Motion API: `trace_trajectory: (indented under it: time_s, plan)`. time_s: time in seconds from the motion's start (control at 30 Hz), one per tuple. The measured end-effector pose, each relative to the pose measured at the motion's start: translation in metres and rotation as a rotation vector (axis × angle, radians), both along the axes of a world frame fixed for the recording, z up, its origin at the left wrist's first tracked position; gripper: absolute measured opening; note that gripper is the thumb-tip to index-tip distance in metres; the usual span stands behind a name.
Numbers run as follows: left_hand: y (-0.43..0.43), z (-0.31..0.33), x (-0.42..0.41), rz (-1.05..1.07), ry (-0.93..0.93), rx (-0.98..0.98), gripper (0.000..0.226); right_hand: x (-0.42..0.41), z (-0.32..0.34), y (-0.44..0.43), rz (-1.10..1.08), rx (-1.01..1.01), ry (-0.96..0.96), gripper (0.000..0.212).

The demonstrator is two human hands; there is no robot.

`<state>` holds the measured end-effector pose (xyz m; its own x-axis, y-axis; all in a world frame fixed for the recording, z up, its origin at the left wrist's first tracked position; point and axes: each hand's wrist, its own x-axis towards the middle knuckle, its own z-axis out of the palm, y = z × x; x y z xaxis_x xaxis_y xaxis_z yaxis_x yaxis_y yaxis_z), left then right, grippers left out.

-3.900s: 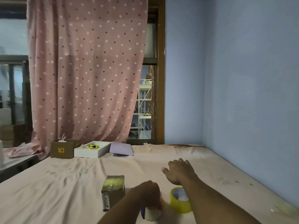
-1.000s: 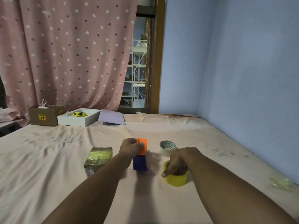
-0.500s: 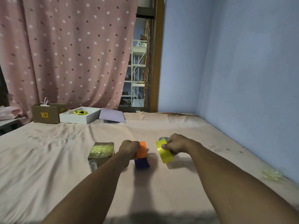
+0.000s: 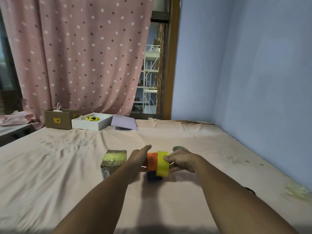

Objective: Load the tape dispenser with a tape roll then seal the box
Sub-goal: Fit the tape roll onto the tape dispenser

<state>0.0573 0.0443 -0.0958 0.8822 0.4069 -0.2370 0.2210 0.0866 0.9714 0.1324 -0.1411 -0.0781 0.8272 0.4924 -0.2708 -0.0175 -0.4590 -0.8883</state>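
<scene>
An orange and blue tape dispenser (image 4: pixel 152 162) stands on the pink sheet near the middle of the bed. My left hand (image 4: pixel 137 159) holds its left side, fingers stretched forward. My right hand (image 4: pixel 181 160) grips a yellow tape roll (image 4: pixel 162 163) and presses it on edge against the dispenser's right side. A small cardboard box (image 4: pixel 113 160) with yellowish tape over its top sits just left of my left hand. A second, whitish tape roll (image 4: pixel 179 148) lies flat behind my right hand, mostly hidden.
At the bed's far left stand a brown carton (image 4: pixel 60 118), a white tray (image 4: pixel 92 123) with a yellow item, and a lilac sheet (image 4: pixel 124 122). Crumpled clear tape (image 4: pixel 297 191) lies at the right by the blue wall. A pink curtain hangs behind.
My right hand has carried the yellow roll leftward, from a gap beside the dispenser to flush against its orange part. My left hand's fingers have opened out along the dispenser.
</scene>
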Motion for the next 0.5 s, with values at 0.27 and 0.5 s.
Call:
trace_trajectory:
  time_s: [0.27, 0.5]
  plan:
    - [-0.009, -0.009, -0.017, -0.144, -0.055, 0.074, 0.052, -0.004, -0.010, 0.012, 0.012, 0.073, 0.064, 0.035]
    - [-0.002, -0.021, -0.018, -0.238, -0.083, 0.056, 0.047, -0.006, -0.007, 0.022, -0.020, 0.015, 0.111, 0.043]
